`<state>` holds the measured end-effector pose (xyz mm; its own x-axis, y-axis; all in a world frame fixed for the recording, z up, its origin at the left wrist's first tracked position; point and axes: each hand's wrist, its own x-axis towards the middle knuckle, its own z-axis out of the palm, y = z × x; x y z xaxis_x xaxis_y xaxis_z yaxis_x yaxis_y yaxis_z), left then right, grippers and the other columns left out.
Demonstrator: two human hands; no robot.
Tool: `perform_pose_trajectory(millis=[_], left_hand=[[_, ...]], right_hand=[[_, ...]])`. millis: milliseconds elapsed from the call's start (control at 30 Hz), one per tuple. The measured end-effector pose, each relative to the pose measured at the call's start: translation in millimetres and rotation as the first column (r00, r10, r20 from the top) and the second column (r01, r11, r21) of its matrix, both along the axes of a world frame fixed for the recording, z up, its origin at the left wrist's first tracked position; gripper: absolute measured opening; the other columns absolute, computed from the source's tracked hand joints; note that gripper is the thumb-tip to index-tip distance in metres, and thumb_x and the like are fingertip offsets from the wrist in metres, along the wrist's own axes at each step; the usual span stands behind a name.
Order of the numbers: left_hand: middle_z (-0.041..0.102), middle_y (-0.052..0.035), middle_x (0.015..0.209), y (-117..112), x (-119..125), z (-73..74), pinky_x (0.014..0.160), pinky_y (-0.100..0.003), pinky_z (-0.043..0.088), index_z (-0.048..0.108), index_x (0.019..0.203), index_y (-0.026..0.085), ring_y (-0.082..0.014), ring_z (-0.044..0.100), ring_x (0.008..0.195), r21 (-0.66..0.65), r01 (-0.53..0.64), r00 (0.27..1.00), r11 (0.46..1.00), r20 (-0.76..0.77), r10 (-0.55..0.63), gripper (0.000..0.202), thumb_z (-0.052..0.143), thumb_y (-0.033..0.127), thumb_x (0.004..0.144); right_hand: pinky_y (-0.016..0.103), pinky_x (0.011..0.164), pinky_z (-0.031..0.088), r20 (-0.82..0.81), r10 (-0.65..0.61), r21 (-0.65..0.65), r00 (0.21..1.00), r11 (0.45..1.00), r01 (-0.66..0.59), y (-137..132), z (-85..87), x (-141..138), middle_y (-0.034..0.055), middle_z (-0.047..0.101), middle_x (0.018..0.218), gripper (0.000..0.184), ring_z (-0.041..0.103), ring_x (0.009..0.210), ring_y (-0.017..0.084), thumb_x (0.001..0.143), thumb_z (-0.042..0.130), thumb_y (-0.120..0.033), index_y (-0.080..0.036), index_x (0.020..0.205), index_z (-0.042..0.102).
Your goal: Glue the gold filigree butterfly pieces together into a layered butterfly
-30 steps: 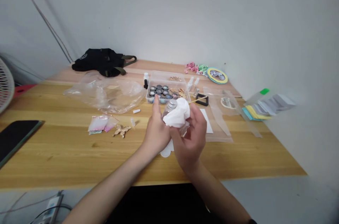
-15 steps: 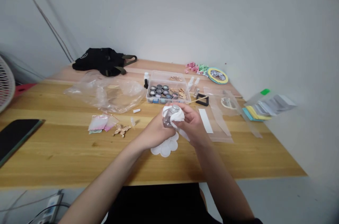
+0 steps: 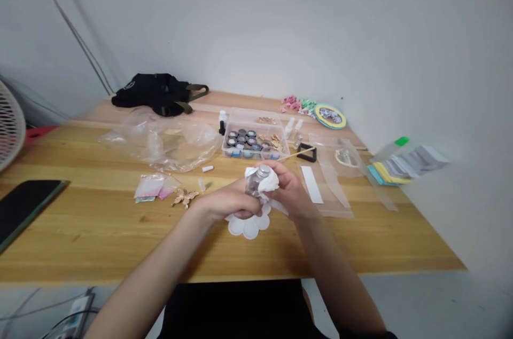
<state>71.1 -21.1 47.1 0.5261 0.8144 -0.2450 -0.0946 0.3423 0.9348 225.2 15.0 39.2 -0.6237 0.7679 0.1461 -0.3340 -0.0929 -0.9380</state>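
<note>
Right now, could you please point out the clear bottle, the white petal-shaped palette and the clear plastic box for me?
Clear bottle (image 3: 253,186): head view, on its body.
White petal-shaped palette (image 3: 250,229): head view, on its lower middle petal.
Clear plastic box (image 3: 256,114): head view, on its back rim.

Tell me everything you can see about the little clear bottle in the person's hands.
The small clear bottle is short, with a silver-coloured screw cap, and it tilts with the cap toward the upper right. It may be glass or clear plastic, and its contents cannot be made out. A white tissue wraps its right side. The left hand holds its lower part, and the right hand presses the tissue against it.
</note>
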Motion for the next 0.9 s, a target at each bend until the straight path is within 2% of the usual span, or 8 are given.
perform_pose_trajectory(millis=[133, 300, 400, 533, 667, 733, 800, 900], left_hand=[[0.037, 0.0098, 0.034, -1.1, 3.1, -2.0, 0.033, -0.017, 0.013, 0.043, 0.052, 0.019, -0.0017, 0.024, 0.031, -0.037, 0.033, 0.999, 0.999, 0.04, -0.032, 0.015, 0.057, 0.012, 0.048], [0.035, 0.0093, 0.035, -7.1, 15.3, -1.1, 0.036, -0.019, 0.017, 0.04, 0.053, 0.02, -0.0038, 0.026, 0.033, -0.004, -0.221, 0.975, 0.975, -0.004, 0.221, 0.017, 0.055, 0.013, 0.05], [0.042, 0.0077, 0.044, -4.5, 20.5, 0.1, 0.041, -0.02, 0.027, 0.045, 0.06, 0.019, -0.0068, 0.036, 0.041, 0.138, -0.334, 0.938, 0.933, -0.052, 0.343, 0.016, 0.055, 0.01, 0.052], [0.066, -0.0047, 0.084, 2.6, 24.5, -2.4, 0.066, -0.03, 0.046, 0.059, 0.101, 0.018, -0.0236, 0.061, 0.083, 0.446, -0.512, 0.742, 0.734, -0.2, 0.64, 0.037, 0.064, 0.018, 0.064], [0.067, -0.0139, 0.104, 2.4, 27.5, -8.8, 0.079, -0.039, 0.046, 0.03, 0.144, 0.016, -0.0366, 0.058, 0.109, 0.552, -0.534, 0.531, 0.641, -0.371, 0.762, 0.084, 0.069, 0.029, 0.07], [0.067, -0.0137, 0.107, 0.6, 26.8, -10.8, 0.082, -0.04, 0.046, 0.022, 0.148, 0.017, -0.0359, 0.059, 0.11, 0.54, -0.522, 0.562, 0.66, -0.365, 0.743, 0.092, 0.07, 0.028, 0.07], [0.067, -0.0116, 0.11, -1.2, 23.6, -10.8, 0.084, -0.038, 0.047, 0.026, 0.145, 0.019, -0.0311, 0.061, 0.107, 0.496, -0.504, 0.684, 0.707, -0.27, 0.677, 0.092, 0.073, 0.023, 0.066], [0.069, -0.0075, 0.096, -3.6, 17.1, -7.0, 0.071, -0.032, 0.051, 0.048, 0.124, 0.016, -0.0216, 0.066, 0.084, 0.344, -0.368, 0.899, 0.864, -0.106, 0.425, 0.07, 0.077, 0.019, 0.06]], right_hand=[[0.02, 0.073, 0.05, 0.064, 0.028, 0.142, 0.998, 0.989, -0.037, -1.1, 5.9, 1.9, -0.0026, 0.071, 0.098, 0.04, 0.065, 0.083, 0.01, 0.069, 0.08, -0.026, -0.029, 0.107, 0.069], [0.027, 0.078, 0.053, 0.093, -0.162, 0.187, 0.982, 0.972, 0.143, -4.2, 9.3, -3.3, 0.0006, 0.073, 0.098, 0.037, 0.066, 0.088, 0.016, 0.068, 0.079, -0.031, -0.027, 0.104, 0.072], [0.033, 0.083, 0.054, 0.132, -0.27, 0.246, 0.954, 0.941, 0.233, -7.4, 9.7, -7.3, 0.0034, 0.074, 0.102, 0.038, 0.067, 0.097, 0.02, 0.067, 0.077, -0.03, -0.024, 0.104, 0.072], [0.037, 0.093, 0.053, 0.139, -0.432, 0.314, 0.891, 0.872, 0.374, -19.5, 4.1, -19.8, 0.0036, 0.072, 0.112, 0.04, 0.066, 0.105, 0.022, 0.071, 0.068, -0.021, -0.025, 0.111, 0.069], [0.037, 0.098, 0.05, 0.089, -0.643, 0.348, 0.761, 0.736, 0.581, -30.7, -1.1, -31.6, 0.0037, 0.071, 0.116, 0.042, 0.064, 0.111, 0.022, 0.074, 0.061, -0.016, -0.026, 0.115, 0.067], [0.037, 0.097, 0.051, 0.095, -0.636, 0.329, 0.765, 0.746, 0.579, -27.7, 1.3, -28.8, 0.004, 0.071, 0.116, 0.043, 0.064, 0.11, 0.022, 0.073, 0.062, -0.015, -0.025, 0.114, 0.068], [0.036, 0.092, 0.053, 0.123, -0.522, 0.28, 0.844, 0.834, 0.475, -18.4, 6.3, -19.7, 0.0041, 0.071, 0.114, 0.042, 0.066, 0.106, 0.022, 0.069, 0.066, -0.016, -0.024, 0.111, 0.069], [0.03, 0.078, 0.057, 0.131, -0.229, 0.169, 0.964, 0.964, 0.206, -1.7, 12.4, -3.3, 0.0026, 0.074, 0.102, 0.043, 0.069, 0.092, 0.019, 0.065, 0.075, -0.02, -0.023, 0.107, 0.07]])
